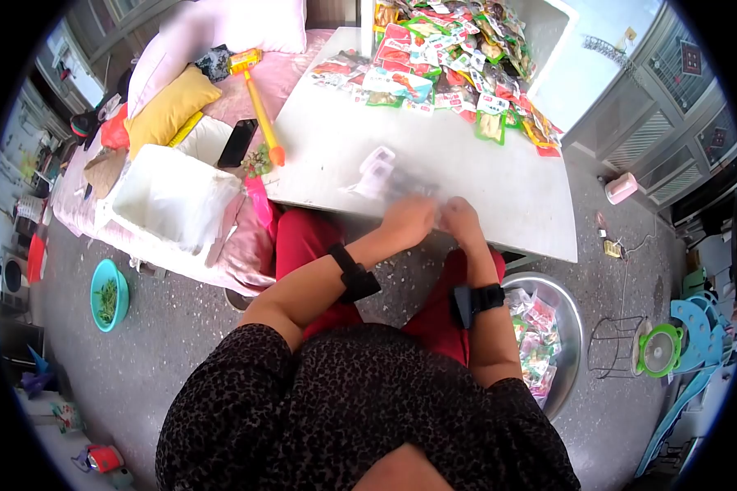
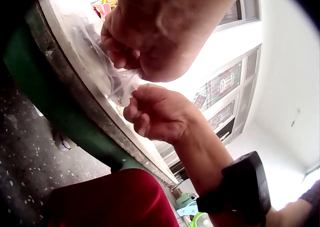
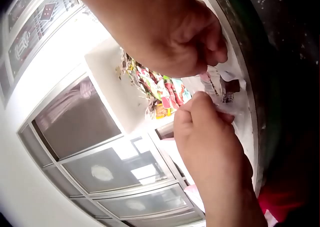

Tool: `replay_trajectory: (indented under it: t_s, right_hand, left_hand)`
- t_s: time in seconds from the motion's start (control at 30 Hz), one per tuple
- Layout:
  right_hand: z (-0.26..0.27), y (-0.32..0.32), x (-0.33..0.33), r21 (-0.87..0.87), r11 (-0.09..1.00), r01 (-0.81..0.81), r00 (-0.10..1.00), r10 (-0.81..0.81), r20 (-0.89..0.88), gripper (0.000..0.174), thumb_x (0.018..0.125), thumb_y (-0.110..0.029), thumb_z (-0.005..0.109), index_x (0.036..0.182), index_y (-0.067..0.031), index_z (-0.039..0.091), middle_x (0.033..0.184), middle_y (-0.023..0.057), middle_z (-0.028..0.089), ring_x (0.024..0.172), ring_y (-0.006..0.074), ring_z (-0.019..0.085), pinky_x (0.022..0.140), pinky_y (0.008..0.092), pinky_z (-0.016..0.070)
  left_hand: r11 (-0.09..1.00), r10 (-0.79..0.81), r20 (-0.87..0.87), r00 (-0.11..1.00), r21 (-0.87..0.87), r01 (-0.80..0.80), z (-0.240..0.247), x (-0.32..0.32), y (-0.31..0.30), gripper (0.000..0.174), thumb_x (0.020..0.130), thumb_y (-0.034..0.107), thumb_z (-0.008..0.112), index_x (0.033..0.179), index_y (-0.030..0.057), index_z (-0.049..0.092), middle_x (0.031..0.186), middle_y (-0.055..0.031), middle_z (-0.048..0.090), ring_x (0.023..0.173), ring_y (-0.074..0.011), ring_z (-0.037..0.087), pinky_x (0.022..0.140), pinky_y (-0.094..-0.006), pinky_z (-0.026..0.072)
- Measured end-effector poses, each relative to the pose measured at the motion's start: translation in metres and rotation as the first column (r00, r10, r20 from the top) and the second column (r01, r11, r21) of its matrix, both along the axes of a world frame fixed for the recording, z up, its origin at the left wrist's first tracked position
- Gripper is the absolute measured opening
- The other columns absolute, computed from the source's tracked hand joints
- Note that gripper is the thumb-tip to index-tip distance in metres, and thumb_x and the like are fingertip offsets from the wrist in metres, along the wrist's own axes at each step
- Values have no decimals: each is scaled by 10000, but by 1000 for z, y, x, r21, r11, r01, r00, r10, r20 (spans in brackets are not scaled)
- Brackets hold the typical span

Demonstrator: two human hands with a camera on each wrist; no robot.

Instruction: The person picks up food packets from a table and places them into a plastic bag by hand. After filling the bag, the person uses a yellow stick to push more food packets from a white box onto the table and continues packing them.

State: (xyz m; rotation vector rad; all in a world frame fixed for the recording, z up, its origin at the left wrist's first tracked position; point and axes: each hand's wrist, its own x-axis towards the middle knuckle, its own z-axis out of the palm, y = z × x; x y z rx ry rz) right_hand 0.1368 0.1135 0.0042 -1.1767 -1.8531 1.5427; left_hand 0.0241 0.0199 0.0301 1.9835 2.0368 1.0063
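A clear plastic bag (image 2: 120,87) is held between my hands at the table's near edge; it blurs in the head view. My left hand (image 1: 411,219) grips one side with curled fingers. Close beside it, my right hand (image 1: 460,219) pinches the bag's edge between thumb and fingers, as the left wrist view shows. In the right wrist view, dark and pale patches show on the bag (image 3: 227,89). A pale, see-through packet (image 1: 375,170) lies on the white table (image 1: 319,155), just beyond the left hand.
Many colourful snack packets (image 1: 442,65) spill from a white box (image 1: 553,41) at the table's far side. A steel basin (image 1: 573,327) of packets stands on the floor by the right leg. Left are a white foam box (image 1: 151,196), a phone (image 1: 237,143) and a yellow stick (image 1: 262,114).
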Motion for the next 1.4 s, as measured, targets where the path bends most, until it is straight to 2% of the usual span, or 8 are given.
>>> replay_trajectory:
  t_s: [0.13,0.23,0.33,0.37,0.43,0.53,1.03,1.4]
  right_hand:
    - [-13,-1,-15,-174,984,-27,980,-8,-197,58,727,-78,475,717,-20,478,604,49,512,491,115,506,409,217,392]
    - [12,-5,-14,-219,972,-88,995,74,-71,68,724,-66,465,740,-12,503,624,60,523,515,105,521,421,220,391]
    - [17,6,1,-33,999,-13,1000,12,-17,115,732,-64,458,806,0,520,687,102,553,578,158,548,483,258,420]
    - [8,18,8,182,982,44,999,-43,-9,128,735,-65,459,823,5,521,716,118,556,617,189,549,513,279,424]
    - [-14,39,19,571,809,142,988,-155,-27,155,742,-68,461,856,15,523,774,152,561,695,253,553,573,322,432]
    - [-19,45,28,778,581,239,949,-310,-60,137,739,-56,465,838,28,511,804,185,542,756,328,518,650,370,412]
    - [-22,44,30,754,610,244,952,-300,-66,129,689,0,487,817,20,495,808,179,535,758,328,513,675,365,421]
    - [-27,48,29,801,553,229,942,-334,-39,154,674,-13,519,826,14,509,837,177,542,783,321,523,696,358,428]
  left_hand:
    - [999,-23,0,1000,-33,23,-5,-1,4,138,753,163,430,758,37,487,734,-157,511,721,-329,502,597,-428,397]
    - [994,-68,18,998,-80,69,-2,-11,5,157,751,192,444,739,42,490,732,-153,512,733,-326,504,602,-419,400]
    - [980,-166,-22,986,-119,162,13,-27,13,184,746,229,460,736,50,497,749,-142,517,755,-316,508,616,-408,403]
    - [981,-184,-75,980,-83,178,14,-36,22,192,744,242,464,740,53,500,764,-136,520,764,-310,509,622,-405,405]
    - [976,-207,-172,963,-103,192,23,-54,37,198,738,252,470,756,58,508,796,-126,524,776,-300,510,636,-402,407]
    - [970,-194,-282,940,-196,141,37,-86,70,199,723,243,478,794,61,519,842,-124,525,790,-292,510,653,-402,411]
    - [998,60,-446,893,42,-46,-8,-118,276,435,626,229,604,1009,80,464,1010,-129,448,1021,-274,397,830,-397,321]
    - [921,150,-569,809,378,96,-33,-125,303,153,645,117,480,743,95,596,751,-84,502,816,-258,468,670,-379,352]
